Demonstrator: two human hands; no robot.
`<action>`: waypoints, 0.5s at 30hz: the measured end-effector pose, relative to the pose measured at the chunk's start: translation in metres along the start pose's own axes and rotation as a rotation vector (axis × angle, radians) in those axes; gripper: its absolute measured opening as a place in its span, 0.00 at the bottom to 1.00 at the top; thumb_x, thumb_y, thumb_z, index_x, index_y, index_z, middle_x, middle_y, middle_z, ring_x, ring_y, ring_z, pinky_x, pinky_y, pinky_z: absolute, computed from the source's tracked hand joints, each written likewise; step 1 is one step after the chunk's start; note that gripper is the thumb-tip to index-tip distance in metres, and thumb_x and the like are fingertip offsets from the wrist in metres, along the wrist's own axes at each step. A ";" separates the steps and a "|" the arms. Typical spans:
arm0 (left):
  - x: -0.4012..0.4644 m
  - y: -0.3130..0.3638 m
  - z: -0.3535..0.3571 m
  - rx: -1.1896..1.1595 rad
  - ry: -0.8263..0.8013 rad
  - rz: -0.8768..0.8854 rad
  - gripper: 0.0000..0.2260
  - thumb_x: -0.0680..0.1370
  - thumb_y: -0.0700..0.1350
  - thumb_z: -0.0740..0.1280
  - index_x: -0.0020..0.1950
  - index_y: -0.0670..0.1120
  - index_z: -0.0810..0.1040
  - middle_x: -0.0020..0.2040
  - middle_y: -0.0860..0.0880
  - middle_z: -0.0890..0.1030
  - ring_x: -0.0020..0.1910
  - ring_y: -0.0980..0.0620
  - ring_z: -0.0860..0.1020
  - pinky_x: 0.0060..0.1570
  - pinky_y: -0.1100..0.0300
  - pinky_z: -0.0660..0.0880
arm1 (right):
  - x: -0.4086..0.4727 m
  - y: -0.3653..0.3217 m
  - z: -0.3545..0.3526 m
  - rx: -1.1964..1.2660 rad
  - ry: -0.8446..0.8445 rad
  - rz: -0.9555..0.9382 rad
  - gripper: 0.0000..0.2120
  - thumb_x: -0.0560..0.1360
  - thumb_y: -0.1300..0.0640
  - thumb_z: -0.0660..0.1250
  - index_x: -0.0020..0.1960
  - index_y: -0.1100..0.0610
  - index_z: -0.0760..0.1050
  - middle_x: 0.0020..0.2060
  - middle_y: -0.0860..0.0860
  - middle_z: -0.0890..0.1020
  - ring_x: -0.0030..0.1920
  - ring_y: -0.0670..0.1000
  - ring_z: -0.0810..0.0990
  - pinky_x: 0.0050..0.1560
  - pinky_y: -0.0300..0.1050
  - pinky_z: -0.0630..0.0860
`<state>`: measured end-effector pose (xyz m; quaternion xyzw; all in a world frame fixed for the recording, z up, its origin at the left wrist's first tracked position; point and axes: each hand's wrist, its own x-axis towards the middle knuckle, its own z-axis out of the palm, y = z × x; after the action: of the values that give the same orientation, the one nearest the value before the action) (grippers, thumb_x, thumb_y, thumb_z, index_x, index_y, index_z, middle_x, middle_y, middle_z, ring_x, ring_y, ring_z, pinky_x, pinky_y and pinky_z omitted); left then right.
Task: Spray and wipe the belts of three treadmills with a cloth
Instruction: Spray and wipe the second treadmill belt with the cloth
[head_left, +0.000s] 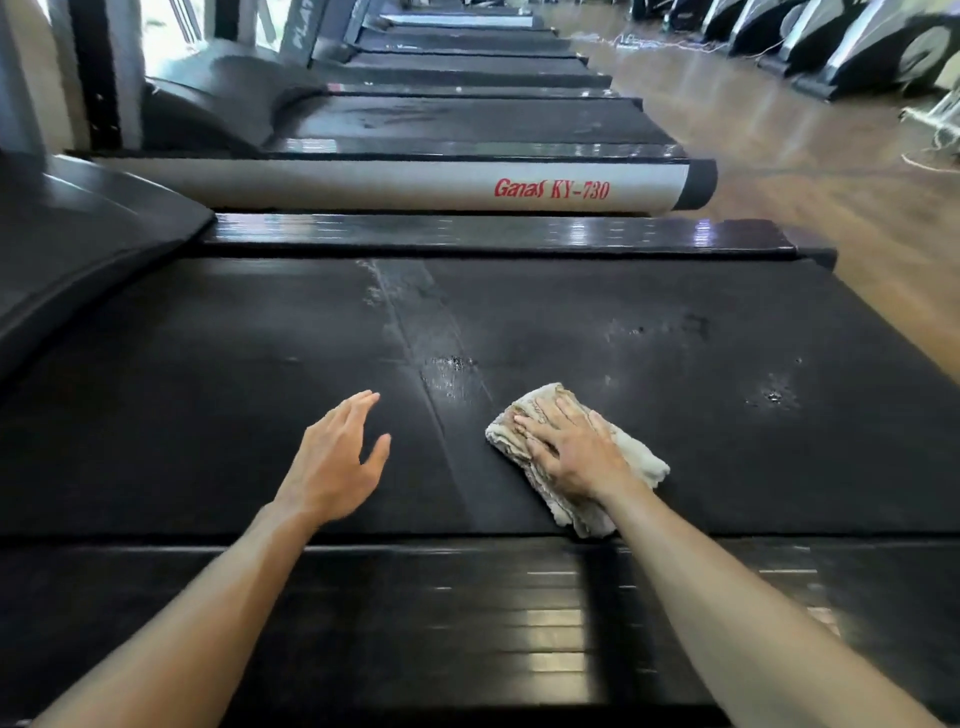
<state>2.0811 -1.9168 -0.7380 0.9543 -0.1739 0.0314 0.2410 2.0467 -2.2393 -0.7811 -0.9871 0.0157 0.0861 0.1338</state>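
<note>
Right hand (574, 451) lies flat on the cloth (576, 460), fingers straight and spread, pressing it onto the treadmill belt (208, 415). The cloth, beige and crumpled, sits on the belt's near half, right of the belt's seam line (415, 364). Left hand (332, 462) hovers left of the cloth, fingers relaxed and open, grip empty. Wet patches (452, 371) show on the belt just beyond the cloth. A side rail marked "Ganas KY-730" (550, 188) lies beyond the belt.

Cloth (574, 457) partly hidden under right hand (576, 452). Belt (208, 415) cut off at right frame edge. Upper-right machines (831, 41) blurred, type unclear.
</note>
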 end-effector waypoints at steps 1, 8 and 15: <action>0.000 -0.001 0.000 0.012 -0.007 -0.001 0.26 0.82 0.48 0.66 0.78 0.43 0.66 0.77 0.47 0.69 0.76 0.48 0.66 0.76 0.56 0.60 | -0.004 0.004 0.003 -0.005 0.005 0.003 0.23 0.86 0.40 0.50 0.80 0.34 0.58 0.84 0.44 0.48 0.83 0.49 0.41 0.81 0.57 0.40; 0.009 -0.024 0.018 0.025 -0.079 -0.038 0.25 0.83 0.49 0.63 0.79 0.44 0.65 0.78 0.48 0.67 0.77 0.49 0.64 0.76 0.54 0.60 | -0.008 0.009 0.019 -0.036 0.107 0.048 0.33 0.76 0.36 0.41 0.81 0.35 0.55 0.84 0.46 0.49 0.83 0.52 0.44 0.81 0.58 0.43; 0.033 -0.071 0.047 0.173 -0.090 -0.007 0.27 0.84 0.53 0.59 0.82 0.48 0.59 0.82 0.49 0.58 0.82 0.51 0.54 0.80 0.45 0.49 | -0.003 0.008 0.026 -0.039 0.132 0.088 0.31 0.77 0.37 0.45 0.81 0.33 0.56 0.84 0.46 0.48 0.83 0.55 0.44 0.81 0.58 0.40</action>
<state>2.1353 -1.8906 -0.8063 0.9726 -0.1778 0.0023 0.1498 2.0388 -2.2399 -0.8068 -0.9914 0.0663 0.0270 0.1093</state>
